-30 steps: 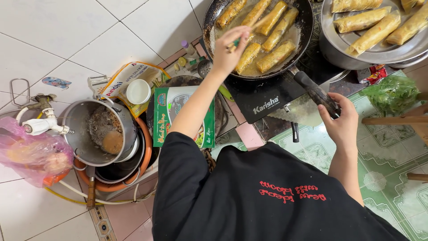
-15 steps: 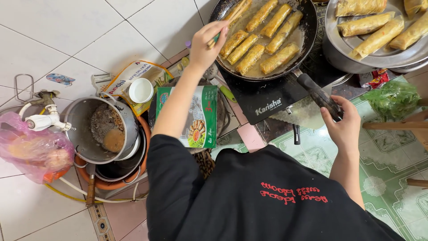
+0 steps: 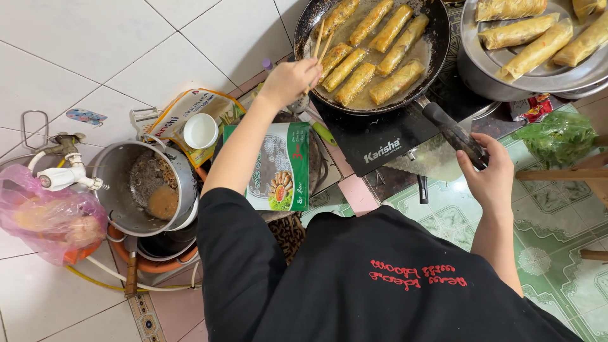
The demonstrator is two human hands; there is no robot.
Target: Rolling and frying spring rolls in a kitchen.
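We see spring rolls (image 3: pixel 370 50) frying in the pan (image 3: pixel 437 25), just beyond our left hand (image 3: pixel 290 81) pinching chopsticks (image 3: pixel 322 39). Our right hand (image 3: pixel 491 174) is wrapped around the pan handle (image 3: pixel 453 133) over the cooktop (image 3: pixel 386 136).

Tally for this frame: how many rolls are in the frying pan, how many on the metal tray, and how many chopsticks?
Frying rolls in the frying pan: 8
Pale rolls on the metal tray: 5 in view
Chopsticks, in the left hand: 2
Total: 15
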